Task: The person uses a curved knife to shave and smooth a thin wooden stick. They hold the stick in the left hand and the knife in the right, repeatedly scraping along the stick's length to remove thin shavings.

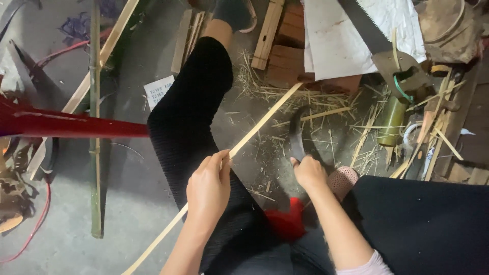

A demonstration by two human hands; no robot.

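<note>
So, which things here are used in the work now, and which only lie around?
In use:
- left hand gripping bamboo strip
- right hand holding dark curved knife

Lying about:
- hand saw
- green bamboo pole
- bricks
- green bamboo tube

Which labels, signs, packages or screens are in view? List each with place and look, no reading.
Small white paper slip with dark handwriting: on the grey floor, left of the black-trousered leg, rectangular, tilted.
Large white sheet: top centre, over red bricks, smudged, under a saw blade; no print that I can make out.
</note>
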